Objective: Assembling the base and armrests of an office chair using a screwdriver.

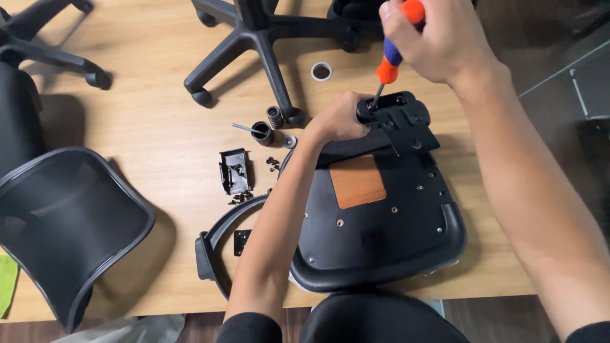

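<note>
Two hands are seen at work over an upturned chair seat [381,235] laid on a wooden table [159,127]. The right hand [438,41] is clenched around the orange handle of a screwdriver [389,67], whose long axis runs steeply down and slightly leftward, its tip set into the black mechanism plate [397,121] at the far end of the seat. The left hand [337,117] is closed on the plate's left edge, just beside the tip, and is the nearer of the two to it. Small screws [240,197], a spring [274,116] and a black bracket [235,170] are scattered to the left, with a mesh backrest [63,222] farther left.
</note>
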